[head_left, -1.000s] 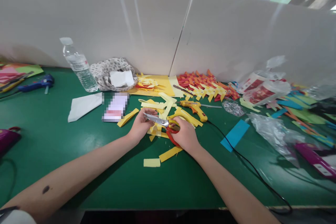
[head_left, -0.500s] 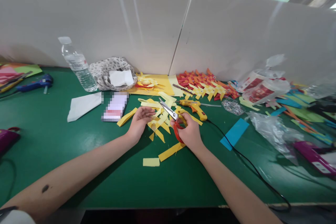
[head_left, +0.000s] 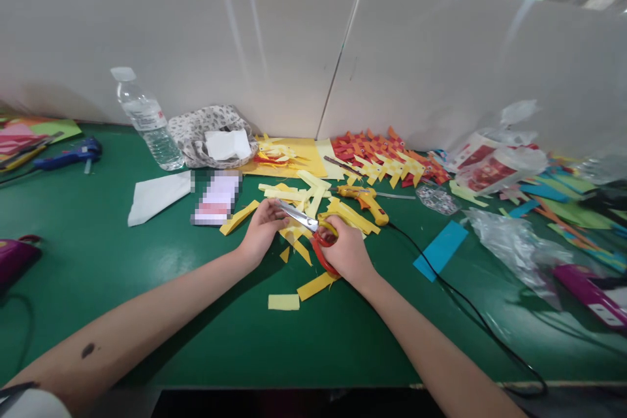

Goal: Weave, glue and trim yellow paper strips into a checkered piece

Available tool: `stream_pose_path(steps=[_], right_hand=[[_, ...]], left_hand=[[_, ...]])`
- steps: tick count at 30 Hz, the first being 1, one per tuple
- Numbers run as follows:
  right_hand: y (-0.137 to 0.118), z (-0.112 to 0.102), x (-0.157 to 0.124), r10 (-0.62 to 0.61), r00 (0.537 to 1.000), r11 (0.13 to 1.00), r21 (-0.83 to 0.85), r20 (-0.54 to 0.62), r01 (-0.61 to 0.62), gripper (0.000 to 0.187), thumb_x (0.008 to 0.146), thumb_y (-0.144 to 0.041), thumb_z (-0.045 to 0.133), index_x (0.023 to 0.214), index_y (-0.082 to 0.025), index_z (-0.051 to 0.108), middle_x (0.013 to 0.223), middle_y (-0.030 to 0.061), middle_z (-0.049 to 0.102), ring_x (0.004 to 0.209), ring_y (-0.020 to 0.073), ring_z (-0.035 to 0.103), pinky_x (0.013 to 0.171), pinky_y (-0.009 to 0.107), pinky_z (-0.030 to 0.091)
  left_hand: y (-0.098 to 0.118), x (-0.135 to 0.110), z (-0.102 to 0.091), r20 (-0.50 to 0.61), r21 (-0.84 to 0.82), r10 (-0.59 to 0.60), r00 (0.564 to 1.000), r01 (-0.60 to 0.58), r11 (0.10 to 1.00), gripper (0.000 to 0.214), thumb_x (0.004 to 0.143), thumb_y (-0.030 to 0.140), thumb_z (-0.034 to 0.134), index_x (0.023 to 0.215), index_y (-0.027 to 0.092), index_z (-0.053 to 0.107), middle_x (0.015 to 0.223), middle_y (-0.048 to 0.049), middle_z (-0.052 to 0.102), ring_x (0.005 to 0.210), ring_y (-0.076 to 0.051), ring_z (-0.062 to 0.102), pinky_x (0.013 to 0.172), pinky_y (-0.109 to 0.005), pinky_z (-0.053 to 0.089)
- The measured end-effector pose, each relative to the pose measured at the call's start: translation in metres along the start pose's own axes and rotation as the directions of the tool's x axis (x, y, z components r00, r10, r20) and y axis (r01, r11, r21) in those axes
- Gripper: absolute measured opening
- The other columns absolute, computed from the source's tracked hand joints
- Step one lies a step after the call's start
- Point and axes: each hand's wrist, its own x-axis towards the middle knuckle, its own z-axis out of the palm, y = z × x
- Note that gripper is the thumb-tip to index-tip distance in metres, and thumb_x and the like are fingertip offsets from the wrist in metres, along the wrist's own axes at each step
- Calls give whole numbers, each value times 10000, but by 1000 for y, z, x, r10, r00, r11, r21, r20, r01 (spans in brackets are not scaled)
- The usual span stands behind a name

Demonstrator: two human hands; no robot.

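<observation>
Though bright, scissors [head_left: 302, 217] only partly visible.

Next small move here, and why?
I'd probably ease the left hand away from the scissors before any cut. The right hand holds them with the blades pointing at the left fingers and overlapping them in this view; whether they touch, I can't tell.
</observation>
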Motion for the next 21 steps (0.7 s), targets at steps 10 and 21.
stream_pose_path(steps=[10,21], right_hand=[[0,-9,3,172,985,927,340,-8,-159,210,635,-337,671,728,-204,538,761,49,682,685,197,643,635,316,510],[7,-12,6,160,979,746,634,129,-205,372,553,-358,777,716,-212,476,798,19,677,648,145,598,689,326,511]], left_hand=[[4,-2,-2,-91,-7,79,993,-80,997,289,586,53,550,838,194,540,922,-21,601,969,-185,564,907,-351,409],[11,-8,3,77,100,117,990,-124,987,579,595,67,684,1127,269,584,1251,-61,559,1184,-255,485,922,-378,426]])
